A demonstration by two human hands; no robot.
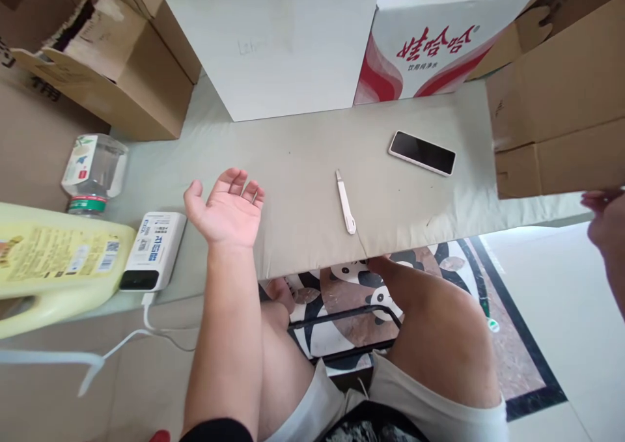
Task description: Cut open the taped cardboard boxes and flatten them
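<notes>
My left hand (227,211) is palm up over the left part of the cloth-covered table, fingers apart and loosely curled, holding nothing. To its right lies a craft knife (346,204) with a white handle and a short metal tip, touched by neither hand. At the right edge of the view, my right hand (608,224) is partly cut off, its fingers closed at the lower edge of a brown cardboard piece (561,116). A phone (422,153) with a dark screen and pale case lies flat between the knife and the cardboard.
A white box (288,51) and a red-and-white carton (430,45) stand at the back. Leftward are an opened brown box (131,84), a clear bottle (95,168), a yellow jug (53,260) and a white power bank (153,250) with a cable. A panda-patterned mat (342,299) lies below.
</notes>
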